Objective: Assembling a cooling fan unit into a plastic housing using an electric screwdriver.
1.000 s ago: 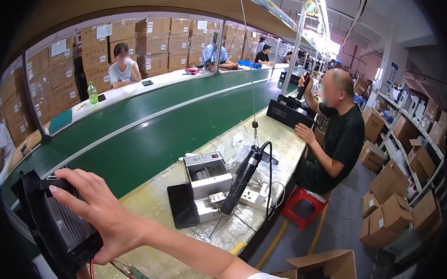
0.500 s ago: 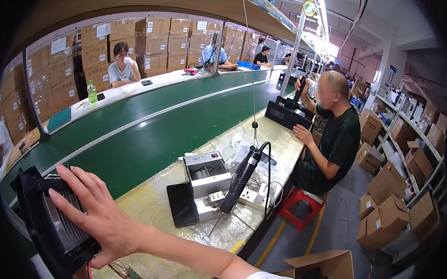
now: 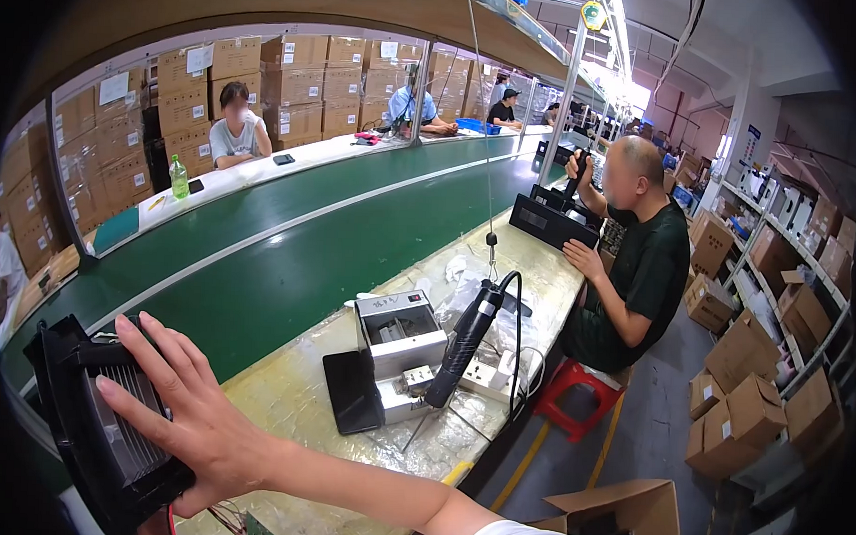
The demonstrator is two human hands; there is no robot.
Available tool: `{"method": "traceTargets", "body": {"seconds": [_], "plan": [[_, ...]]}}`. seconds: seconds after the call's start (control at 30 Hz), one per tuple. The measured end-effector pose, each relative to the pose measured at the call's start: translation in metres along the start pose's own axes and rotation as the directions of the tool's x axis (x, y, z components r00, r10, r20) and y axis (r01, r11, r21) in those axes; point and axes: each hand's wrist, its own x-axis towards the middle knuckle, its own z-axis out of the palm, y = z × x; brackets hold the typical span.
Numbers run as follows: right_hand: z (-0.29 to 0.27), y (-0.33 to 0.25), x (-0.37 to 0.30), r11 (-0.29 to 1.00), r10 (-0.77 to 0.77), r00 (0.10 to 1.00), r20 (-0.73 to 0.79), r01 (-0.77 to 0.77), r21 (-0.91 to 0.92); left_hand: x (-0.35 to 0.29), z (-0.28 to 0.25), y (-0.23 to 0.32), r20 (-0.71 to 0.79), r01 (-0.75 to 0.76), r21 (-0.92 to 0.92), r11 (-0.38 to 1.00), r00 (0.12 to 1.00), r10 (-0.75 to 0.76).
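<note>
My right hand [image 3: 201, 434] reaches across from the lower right, its back toward me. Its fingers spread over the face of a black housing [image 3: 83, 425] with a panel of thin metal fins, and the thumb is at the lower edge. The housing stands tilted at the left rim of the picture. Red and dark wires [image 3: 226, 523] and a corner of green circuit board [image 3: 261, 531] show just below the hand. My left hand is out of view.
On the film-covered bench [image 3: 293, 480] are a black phone-like slab [image 3: 351, 394], a grey metal box [image 3: 397, 332], a black hot-air gun [image 3: 465, 344] and a power strip [image 3: 485, 375]. A green conveyor [image 3: 306, 254] runs behind. A co-worker [image 3: 646, 247] works at the right; an open carton [image 3: 617, 519] stands below.
The view has shifted very slightly. My right hand keeps its place on the black housing. Across the conveyor, the seated person's head has tipped a little.
</note>
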Motion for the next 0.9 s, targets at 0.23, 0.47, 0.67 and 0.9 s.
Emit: {"method": "traceTargets", "body": {"seconds": [0.23, 0.47, 0.67, 0.9], "plan": [[-0.007, -0.001, 0.001, 0.998, -0.027, 0.999, -0.021, 0.028, 0.053, 0.005, 0.022, -0.003, 0.031, 0.023, -0.017, 1.000, 0.999, -0.022], [-0.027, 0.003, 0.002, 0.988, -0.005, 0.999, 0.041, -0.002, 0.155, 0.007, 0.048, -0.010, 0.050, 0.039, -0.026, 0.999, 0.998, -0.038], [-0.022, 0.002, 0.006, 0.980, -0.053, 0.999, -0.006, 0.053, 0.193, 0.027, 0.077, -0.031, 0.130, 0.112, -0.070, 0.991, 0.986, -0.103], [-0.025, 0.002, 0.008, 0.974, -0.056, 0.998, -0.002, 0.055, 0.220, 0.034, 0.109, -0.045, 0.151, 0.128, -0.091, 0.988, 0.982, -0.113]]}}
